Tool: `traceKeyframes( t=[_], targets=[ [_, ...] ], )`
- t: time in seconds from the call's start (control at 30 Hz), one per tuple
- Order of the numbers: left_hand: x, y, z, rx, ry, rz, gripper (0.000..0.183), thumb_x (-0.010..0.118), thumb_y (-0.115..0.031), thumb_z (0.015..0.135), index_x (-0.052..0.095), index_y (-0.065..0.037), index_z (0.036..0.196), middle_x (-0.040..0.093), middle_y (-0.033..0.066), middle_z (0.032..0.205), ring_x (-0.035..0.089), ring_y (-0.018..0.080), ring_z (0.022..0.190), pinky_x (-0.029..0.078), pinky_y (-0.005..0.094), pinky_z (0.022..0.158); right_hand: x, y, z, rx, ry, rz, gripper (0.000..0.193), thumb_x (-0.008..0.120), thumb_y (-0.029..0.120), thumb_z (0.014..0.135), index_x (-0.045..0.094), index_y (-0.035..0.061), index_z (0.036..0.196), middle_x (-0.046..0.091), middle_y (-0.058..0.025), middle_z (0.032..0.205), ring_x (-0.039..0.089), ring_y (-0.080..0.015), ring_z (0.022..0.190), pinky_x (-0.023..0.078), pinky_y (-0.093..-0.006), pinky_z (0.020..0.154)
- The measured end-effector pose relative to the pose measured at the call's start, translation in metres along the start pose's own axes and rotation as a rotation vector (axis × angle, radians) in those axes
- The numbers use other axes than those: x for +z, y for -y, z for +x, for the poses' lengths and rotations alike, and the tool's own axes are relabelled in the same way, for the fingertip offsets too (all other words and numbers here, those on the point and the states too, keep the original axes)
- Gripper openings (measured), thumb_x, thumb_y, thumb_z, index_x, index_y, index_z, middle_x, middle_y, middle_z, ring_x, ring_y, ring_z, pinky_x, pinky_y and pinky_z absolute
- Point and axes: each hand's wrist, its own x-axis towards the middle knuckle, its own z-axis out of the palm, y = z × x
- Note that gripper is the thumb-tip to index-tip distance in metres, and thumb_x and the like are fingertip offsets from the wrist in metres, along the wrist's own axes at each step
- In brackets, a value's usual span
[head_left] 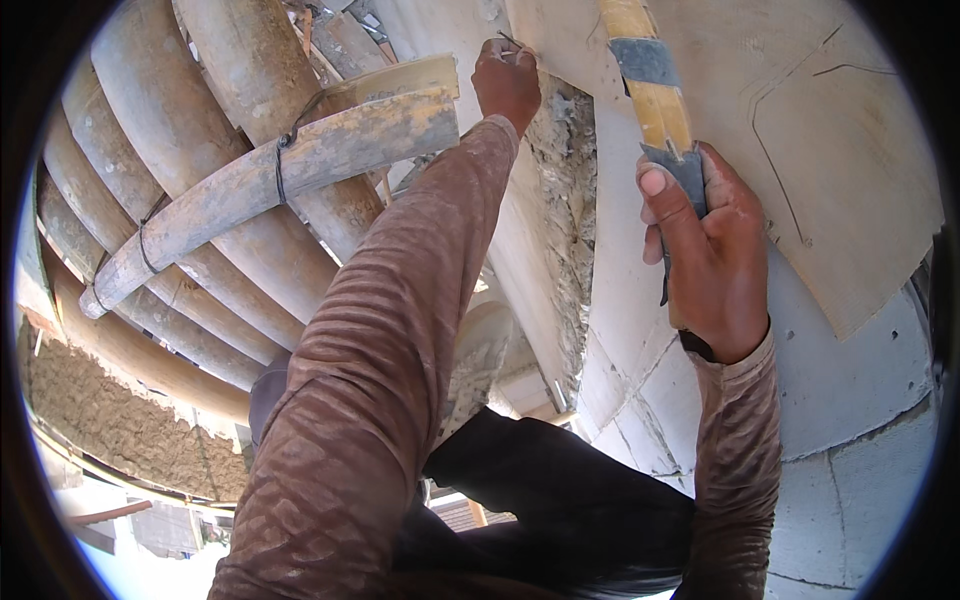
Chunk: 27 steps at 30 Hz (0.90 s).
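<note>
My left hand [507,80] reaches up and pinches a thin nail or wire piece [512,45] against the edge of a plywood board [860,150]. My right hand [705,250] is shut on the wooden handle of a tool [655,95], yellowish with grey tape bands, which runs upward out of the top of the view. The tool's head is hidden. Both forearms wear brown sleeves. The two hands are apart, left at top centre, right at mid right.
Bamboo scaffold poles [190,130] lashed with wire [282,160] fill the left. A rough concrete edge [565,200] runs down the middle. Grey block wall [860,400] sits lower right. My dark trouser leg [560,500] and dusty shoe [480,350] are below.
</note>
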Motion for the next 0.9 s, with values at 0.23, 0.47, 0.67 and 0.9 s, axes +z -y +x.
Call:
traceKeyframes(
  t=[0.23, 0.47, 0.67, 0.9],
  targets=[
    [-0.001, -0.007, -0.006, -0.083, 0.042, 0.008, 0.021, 0.067, -0.015, 0.085, 0.062, 0.000, 0.098, 0.071, 0.0161, 0.088, 0.069, 0.0303, 0.084, 0.053, 0.0380, 0.078, 0.014, -0.014, 0.024, -0.064, -0.001, -0.331, 0.028, 0.064, 0.022, 0.095, 0.058, -0.0041, 0.099, 0.059, -0.0165, 0.065, 0.059, -0.0306, 0.058, 0.046, -0.0393, 0.056],
    [0.012, 0.007, -0.007, -0.152, -0.061, -0.070, 0.018, 0.063, -0.013, 0.088, 0.062, 0.000, 0.101, 0.071, 0.0170, 0.090, 0.069, 0.0318, 0.083, 0.053, 0.0385, 0.076, 0.023, -0.013, 0.033, -0.026, 0.056, -0.510, 0.030, 0.062, 0.020, 0.094, 0.054, -0.0054, 0.109, 0.062, -0.0247, 0.074, 0.062, -0.0442, 0.071, 0.047, -0.0470, 0.063],
    [0.013, -0.001, -0.004, -0.066, -0.021, 0.029, 0.020, 0.062, -0.010, 0.088, 0.062, 0.000, 0.105, 0.071, 0.0193, 0.093, 0.070, 0.0335, 0.086, 0.054, 0.0402, 0.075, 0.030, -0.023, 0.046, -0.177, 0.023, -0.703, 0.038, 0.059, 0.019, 0.096, 0.052, 0.0026, 0.130, 0.064, -0.0210, 0.082, 0.063, -0.0402, 0.075, 0.050, -0.0455, 0.070],
    [0.006, -0.005, -0.008, -0.050, 0.019, 0.097, 0.035, 0.065, -0.011, 0.085, 0.057, 0.003, 0.116, 0.069, 0.0232, 0.096, 0.068, 0.0396, 0.092, 0.054, 0.0432, 0.080, 0.035, 0.001, 0.050, -0.242, 0.104, -0.940, 0.047, 0.054, 0.024, 0.098, 0.045, 0.0143, 0.143, 0.065, -0.0195, 0.090, 0.066, -0.0390, 0.083, 0.053, -0.0493, 0.073]
  ],
)
